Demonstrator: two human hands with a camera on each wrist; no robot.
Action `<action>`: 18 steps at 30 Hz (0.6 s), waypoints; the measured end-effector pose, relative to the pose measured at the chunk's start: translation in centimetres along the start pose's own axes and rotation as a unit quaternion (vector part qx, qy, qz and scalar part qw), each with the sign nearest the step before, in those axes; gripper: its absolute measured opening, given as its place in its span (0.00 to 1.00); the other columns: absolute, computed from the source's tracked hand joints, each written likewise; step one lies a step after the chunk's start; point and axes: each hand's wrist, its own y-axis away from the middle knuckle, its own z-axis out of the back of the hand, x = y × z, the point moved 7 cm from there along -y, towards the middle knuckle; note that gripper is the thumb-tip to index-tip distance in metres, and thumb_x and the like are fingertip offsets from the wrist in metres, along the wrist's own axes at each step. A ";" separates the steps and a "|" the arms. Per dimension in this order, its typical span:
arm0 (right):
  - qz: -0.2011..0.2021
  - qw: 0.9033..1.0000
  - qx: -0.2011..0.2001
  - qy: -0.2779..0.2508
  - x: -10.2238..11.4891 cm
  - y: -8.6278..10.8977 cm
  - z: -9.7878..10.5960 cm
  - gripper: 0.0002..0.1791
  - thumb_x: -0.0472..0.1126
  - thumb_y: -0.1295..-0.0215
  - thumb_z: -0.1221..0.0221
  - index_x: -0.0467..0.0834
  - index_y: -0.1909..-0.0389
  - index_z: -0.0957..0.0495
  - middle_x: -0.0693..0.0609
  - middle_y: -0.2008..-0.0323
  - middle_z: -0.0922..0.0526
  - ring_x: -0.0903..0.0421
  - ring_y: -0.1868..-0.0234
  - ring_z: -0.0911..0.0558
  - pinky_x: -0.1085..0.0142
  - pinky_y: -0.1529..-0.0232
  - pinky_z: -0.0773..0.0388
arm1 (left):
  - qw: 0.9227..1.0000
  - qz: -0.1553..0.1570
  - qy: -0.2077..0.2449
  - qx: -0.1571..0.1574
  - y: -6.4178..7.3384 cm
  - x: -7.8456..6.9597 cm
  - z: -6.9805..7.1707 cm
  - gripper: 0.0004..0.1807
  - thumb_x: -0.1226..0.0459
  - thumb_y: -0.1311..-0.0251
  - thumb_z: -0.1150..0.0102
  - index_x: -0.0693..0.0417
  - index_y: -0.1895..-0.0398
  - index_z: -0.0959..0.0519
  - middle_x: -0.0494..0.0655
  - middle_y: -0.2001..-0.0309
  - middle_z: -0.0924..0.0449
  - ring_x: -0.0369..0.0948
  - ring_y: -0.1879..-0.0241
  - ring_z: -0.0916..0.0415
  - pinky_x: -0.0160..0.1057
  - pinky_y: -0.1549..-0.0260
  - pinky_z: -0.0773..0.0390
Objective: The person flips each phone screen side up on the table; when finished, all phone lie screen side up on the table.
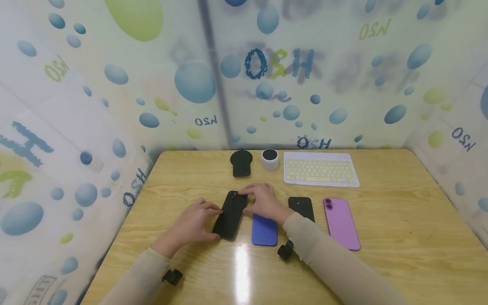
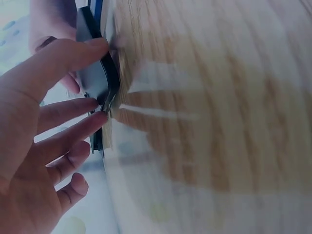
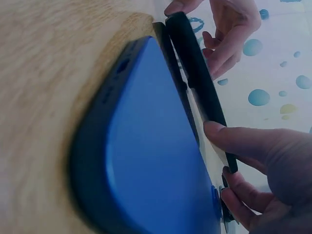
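A black phone point(image 1: 230, 217) lies slanted between my two hands, back side up with its camera at the far end. My left hand point(image 1: 195, 221) grips its near left part, thumb at the bottom corner and fingertips on the left edge. My right hand point(image 1: 264, 202) pinches the far right corner, thumb on the right edge. In the right wrist view the phone point(image 3: 201, 73) looks tilted above a dark strip on the glossy surface. Just right of it lies a blue phone point(image 1: 264, 232), its upper part hidden under my right hand.
Farther right lie a second black phone point(image 1: 301, 206), partly behind my right forearm, and a pink phone point(image 1: 342, 224). Along the back of the wooden table point(image 1: 400, 220) stand a black rounded flat object point(image 1: 241, 165), a white cylinder with a black top point(image 1: 270, 162) and a white keyboard point(image 1: 321, 170).
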 end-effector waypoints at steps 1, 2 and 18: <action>0.003 1.000 -0.002 -0.003 0.0 0.0 0.1 0.31 0.42 0.50 0.20 0.49 0.42 0.14 0.47 0.39 0.16 0.46 0.33 0.23 0.36 0.29 0.51 | 1.000 -0.004 0.004 -0.001 0.0 0.0 0.0 0.37 0.44 0.58 0.19 0.49 0.43 0.14 0.43 0.43 0.17 0.42 0.50 0.29 0.47 0.49 0.22; 0.006 1.000 -0.004 -0.006 0.0 0.0 0.2 0.31 0.43 0.50 0.20 0.49 0.41 0.15 0.47 0.39 0.16 0.47 0.33 0.22 0.36 0.29 0.51 | 1.000 -0.007 0.012 -0.001 0.0 -0.1 0.0 0.36 0.44 0.57 0.19 0.48 0.43 0.14 0.43 0.42 0.17 0.42 0.49 0.29 0.47 0.49 0.22; 0.024 0.998 -0.027 -0.053 0.2 0.7 1.7 0.34 0.48 0.48 0.21 0.48 0.38 0.17 0.51 0.38 0.15 0.47 0.33 0.22 0.37 0.30 0.41 | 0.992 -0.006 0.122 -0.010 -0.1 -0.6 0.0 0.44 0.50 0.58 0.17 0.42 0.32 0.22 0.36 0.40 0.16 0.39 0.52 0.29 0.41 0.54 0.24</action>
